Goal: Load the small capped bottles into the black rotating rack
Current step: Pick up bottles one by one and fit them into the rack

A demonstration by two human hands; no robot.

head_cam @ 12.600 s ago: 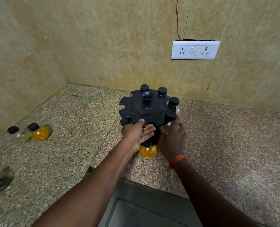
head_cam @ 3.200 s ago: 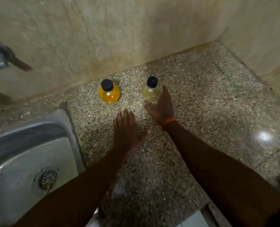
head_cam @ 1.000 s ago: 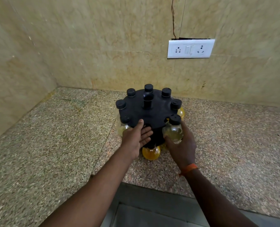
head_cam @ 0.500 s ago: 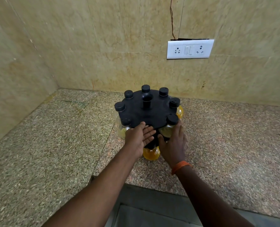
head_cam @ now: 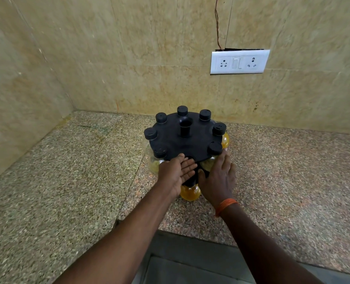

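Where your forearms come in from the bottom edge, a grey ledge (head_cam: 190, 263) runs below the front of the speckled stone table (head_cam: 57, 191), and an orange wristband (head_cam: 225, 204) circles your right wrist. Your two hands sit close together at the near side of the black rack (head_cam: 190, 144), neither one gripping anything. Your left hand (head_cam: 177, 173) lies with its fingers straight and flat on the near rim of the rack's top disc. Your right hand (head_cam: 217, 181), fingers also straight, rests against a pale bottle (head_cam: 206, 165) hanging at the near right of the disc, its thumb pointing inward toward the left hand. Between and just below your hands, an orange bottle (head_cam: 190, 192) sits low at the foot of the rack, its top hidden behind them. The rack stands on the table towards the back corner, and seven small capped bottles (head_cam: 219, 128) hang round its rim, their black caps standing up above the disc and their bodies mostly hidden under it. A short black post (head_cam: 184, 128) rises from the middle of the disc. Behind it, the tan tiled wall (head_cam: 129, 58) carries a white socket plate (head_cam: 239, 61) up on the right, with a thin wire (head_cam: 217, 23) running up from its top edge.
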